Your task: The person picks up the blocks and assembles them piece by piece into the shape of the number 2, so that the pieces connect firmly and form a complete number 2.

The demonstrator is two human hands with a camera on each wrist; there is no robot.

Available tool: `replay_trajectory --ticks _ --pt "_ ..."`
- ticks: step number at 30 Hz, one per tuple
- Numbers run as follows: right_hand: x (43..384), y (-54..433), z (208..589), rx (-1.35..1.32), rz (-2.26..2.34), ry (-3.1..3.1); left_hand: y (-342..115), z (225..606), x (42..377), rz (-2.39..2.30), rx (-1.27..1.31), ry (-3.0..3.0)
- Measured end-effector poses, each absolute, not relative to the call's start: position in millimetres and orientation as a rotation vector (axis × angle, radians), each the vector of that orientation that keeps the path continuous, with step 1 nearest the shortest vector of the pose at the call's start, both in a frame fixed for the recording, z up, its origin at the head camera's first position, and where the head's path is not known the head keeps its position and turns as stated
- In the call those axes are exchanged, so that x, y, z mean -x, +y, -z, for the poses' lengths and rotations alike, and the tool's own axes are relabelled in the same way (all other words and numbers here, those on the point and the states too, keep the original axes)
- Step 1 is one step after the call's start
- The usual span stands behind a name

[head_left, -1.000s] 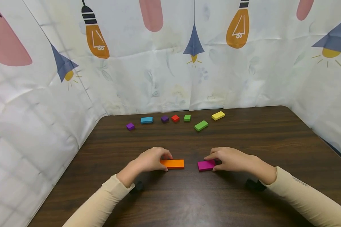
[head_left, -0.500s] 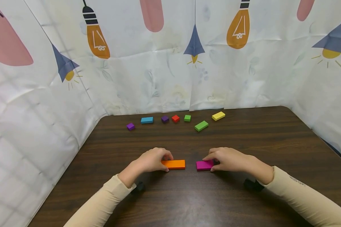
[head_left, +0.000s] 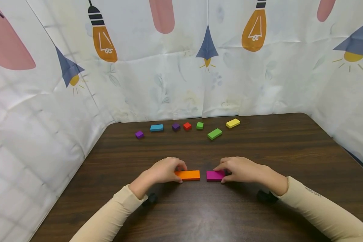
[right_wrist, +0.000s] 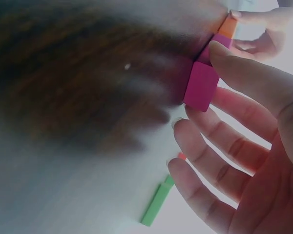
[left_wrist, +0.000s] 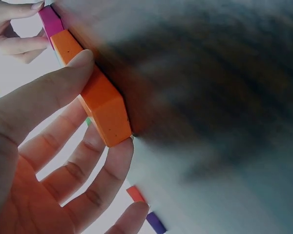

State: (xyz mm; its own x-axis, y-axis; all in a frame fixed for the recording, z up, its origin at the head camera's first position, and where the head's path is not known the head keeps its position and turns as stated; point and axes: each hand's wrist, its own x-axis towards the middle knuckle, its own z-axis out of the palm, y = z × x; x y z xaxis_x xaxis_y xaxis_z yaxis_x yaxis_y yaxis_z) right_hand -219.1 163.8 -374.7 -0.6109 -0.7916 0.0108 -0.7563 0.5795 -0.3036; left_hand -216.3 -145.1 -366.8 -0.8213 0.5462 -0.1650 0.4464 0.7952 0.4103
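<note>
Left hand point(head_left: 164, 170): pinch grip, thumb point(left_wrist: 49, 95) opposed to the fingers. Right hand point(head_left: 243, 170): mirrored pinch, outer fingers spread and gently bent. Hands near each other, not touching. Left forearm point(head_left: 109, 215) and right forearm point(head_left: 326, 206) converge forward, cream sleeves ending near bare wrists.

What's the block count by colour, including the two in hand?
Orange block: 1
Magenta block: 1
Purple blocks: 2
Green blocks: 2
Blue block: 1
Red block: 1
Yellow block: 1
Total: 9
</note>
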Motion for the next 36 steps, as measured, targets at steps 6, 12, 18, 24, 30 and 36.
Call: replay_trajectory --ticks 6,12,18,24,30,36 --pt "220 161 375 1.332 0.422 2.676 -142 367 218 -0.514 -0.769 2.7" --pt "223 158 377 1.341 0.419 2.667 -140 368 219 -0.536 -0.778 2.685" --pt "225 156 377 1.333 0.417 2.657 -137 367 218 -0.53 -0.778 2.68" --pt "225 155 376 1.334 0.421 2.651 -135 366 219 -0.526 -0.779 2.679" --pt "225 154 377 1.347 0.435 2.647 -135 367 219 -0.517 -0.787 2.68" --pt "226 154 377 1.358 0.446 2.643 -135 366 219 -0.511 -0.789 2.683"
